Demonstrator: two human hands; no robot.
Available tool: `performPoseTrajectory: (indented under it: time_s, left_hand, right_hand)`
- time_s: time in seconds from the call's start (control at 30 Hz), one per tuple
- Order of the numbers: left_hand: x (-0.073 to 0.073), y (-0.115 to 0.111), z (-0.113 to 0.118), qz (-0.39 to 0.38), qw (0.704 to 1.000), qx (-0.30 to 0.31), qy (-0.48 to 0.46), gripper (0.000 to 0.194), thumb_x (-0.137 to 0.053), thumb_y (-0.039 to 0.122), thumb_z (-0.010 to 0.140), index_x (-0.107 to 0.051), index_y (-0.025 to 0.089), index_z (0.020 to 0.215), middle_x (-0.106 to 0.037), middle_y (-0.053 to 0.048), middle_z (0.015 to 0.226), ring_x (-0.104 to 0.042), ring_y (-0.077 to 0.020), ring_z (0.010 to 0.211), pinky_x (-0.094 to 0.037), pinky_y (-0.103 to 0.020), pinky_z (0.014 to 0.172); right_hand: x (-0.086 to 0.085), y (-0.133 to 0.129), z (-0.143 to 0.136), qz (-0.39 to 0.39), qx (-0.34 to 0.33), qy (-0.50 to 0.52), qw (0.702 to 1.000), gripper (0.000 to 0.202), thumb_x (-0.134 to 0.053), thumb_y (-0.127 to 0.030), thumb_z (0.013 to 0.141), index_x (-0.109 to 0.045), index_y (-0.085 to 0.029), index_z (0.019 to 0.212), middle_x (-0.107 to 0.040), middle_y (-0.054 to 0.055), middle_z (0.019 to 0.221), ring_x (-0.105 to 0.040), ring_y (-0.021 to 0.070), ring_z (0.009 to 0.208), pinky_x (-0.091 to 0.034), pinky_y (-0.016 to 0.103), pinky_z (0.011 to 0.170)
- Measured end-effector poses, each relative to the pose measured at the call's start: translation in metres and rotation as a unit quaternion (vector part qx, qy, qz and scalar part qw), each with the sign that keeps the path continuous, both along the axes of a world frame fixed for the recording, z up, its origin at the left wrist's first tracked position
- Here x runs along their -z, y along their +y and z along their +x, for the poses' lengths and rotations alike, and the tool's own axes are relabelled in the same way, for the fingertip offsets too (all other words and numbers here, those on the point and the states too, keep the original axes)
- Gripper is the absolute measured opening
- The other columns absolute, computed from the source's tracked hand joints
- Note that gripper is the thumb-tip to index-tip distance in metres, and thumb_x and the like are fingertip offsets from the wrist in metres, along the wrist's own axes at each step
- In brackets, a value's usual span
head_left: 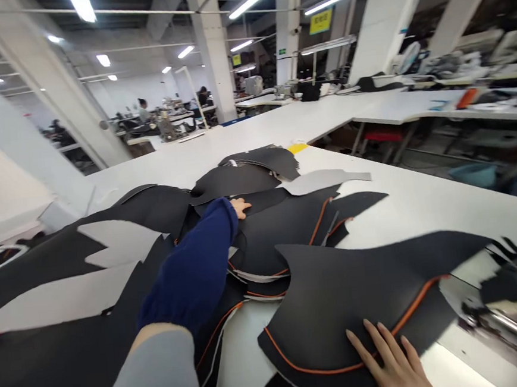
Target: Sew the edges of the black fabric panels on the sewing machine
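My left hand (240,208), its arm in a dark blue oversleeve (193,270), is stretched far forward. Its fingers look extended and touch a black sheet panel (264,217) in the middle pile; part of the hand is hidden by the sleeve. Close to me lies a larger black panel with orange piping (338,294) along its curved edge. My right hand (390,356) rests on its lower part with fingers spread, near the piping. More piped black panels (265,282) are stacked under and beyond it.
Metal parts of a sewing machine (496,318) stand at the right, partly blurred. Light grey pieces (119,243) lie on black material at the left, and another grey piece (324,181) sits beyond the pile. White tables (324,114) extend behind, with people seated far off.
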State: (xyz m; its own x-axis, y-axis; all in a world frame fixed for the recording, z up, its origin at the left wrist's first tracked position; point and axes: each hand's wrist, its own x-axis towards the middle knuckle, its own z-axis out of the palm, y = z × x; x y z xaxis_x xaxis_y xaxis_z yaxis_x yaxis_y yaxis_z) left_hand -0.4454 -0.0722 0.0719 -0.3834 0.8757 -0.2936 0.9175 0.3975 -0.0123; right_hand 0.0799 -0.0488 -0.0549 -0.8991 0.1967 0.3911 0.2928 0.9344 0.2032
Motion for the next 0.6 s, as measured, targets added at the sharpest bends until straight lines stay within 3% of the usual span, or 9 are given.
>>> performPoseTrajectory:
  time_s: [0.1,0.2,0.27,0.33,0.4,0.5,0.6]
  left_hand:
    - [0.001,-0.008,-0.005,-0.035,0.999,0.041,0.002,0.081,-0.059,0.014,0.068,-0.034,0.017,0.145,-0.028,-0.011,0.153,-0.040,-0.0277,0.131,-0.032,-0.036,0.107]
    - [0.005,-0.015,-0.019,-0.055,0.996,0.066,-0.004,0.086,-0.057,0.011,0.064,-0.034,0.013,0.146,-0.025,-0.014,0.155,-0.038,-0.0276,0.134,-0.031,-0.032,0.109]
    - [0.005,-0.017,-0.027,-0.033,0.998,0.054,-0.031,0.079,-0.055,0.014,0.065,-0.041,0.015,0.143,-0.032,-0.009,0.153,-0.037,-0.0241,0.136,-0.029,-0.027,0.109]
    - [0.002,-0.019,-0.031,0.002,0.998,0.009,-0.067,0.065,-0.054,0.018,0.066,-0.056,0.018,0.131,-0.049,-0.004,0.142,-0.044,-0.0227,0.131,-0.032,-0.025,0.106]
    - [-0.005,-0.019,-0.029,0.031,0.995,-0.048,-0.076,0.047,-0.057,0.022,0.066,-0.069,0.018,0.112,-0.067,-0.003,0.117,-0.055,-0.0256,0.118,-0.039,-0.028,0.099]
    - [-0.024,-0.013,-0.018,0.097,0.988,-0.117,-0.036,0.025,-0.060,0.023,0.067,-0.072,0.016,0.088,-0.072,-0.006,0.085,-0.061,-0.0314,0.101,-0.045,-0.036,0.089]
    - [-0.054,0.004,0.008,0.217,0.965,-0.147,-0.023,0.022,-0.054,0.026,0.079,-0.065,0.018,0.096,-0.070,-0.002,0.083,-0.060,-0.0258,0.099,-0.046,-0.037,0.087]
  right_hand:
    - [-0.014,-0.010,0.014,-0.041,0.028,-0.012,0.999,0.079,-0.062,-0.027,0.071,-0.034,-0.031,0.145,-0.044,0.016,0.143,-0.039,0.0410,0.129,-0.034,0.061,0.098]
    - [-0.028,-0.015,0.026,-0.090,0.028,-0.060,0.994,0.076,-0.064,-0.027,0.072,-0.037,-0.033,0.143,-0.041,0.012,0.146,-0.035,0.0388,0.131,-0.029,0.060,0.102]
    - [-0.038,-0.014,0.027,-0.143,0.033,-0.094,0.985,0.078,-0.063,-0.024,0.072,-0.035,-0.033,0.144,-0.042,0.012,0.145,-0.036,0.0378,0.130,-0.028,0.060,0.102]
    - [-0.046,-0.011,0.024,-0.196,0.041,-0.114,0.973,0.078,-0.062,-0.026,0.073,-0.033,-0.030,0.146,-0.041,0.015,0.145,-0.035,0.0390,0.130,-0.026,0.063,0.102]
    - [-0.050,-0.009,0.017,-0.232,0.048,-0.125,0.964,0.077,-0.063,-0.032,0.074,-0.034,-0.027,0.146,-0.037,0.017,0.147,-0.028,0.0433,0.134,-0.022,0.068,0.101]
    - [-0.049,-0.008,0.011,-0.240,0.051,-0.129,0.961,0.083,-0.068,-0.038,0.071,-0.033,-0.026,0.146,-0.028,0.016,0.153,-0.013,0.0482,0.138,-0.014,0.072,0.102]
    - [-0.044,-0.007,0.010,-0.220,0.045,-0.122,0.967,0.089,-0.071,-0.042,0.072,-0.028,-0.027,0.148,-0.022,0.013,0.155,-0.009,0.0471,0.139,-0.012,0.071,0.105]
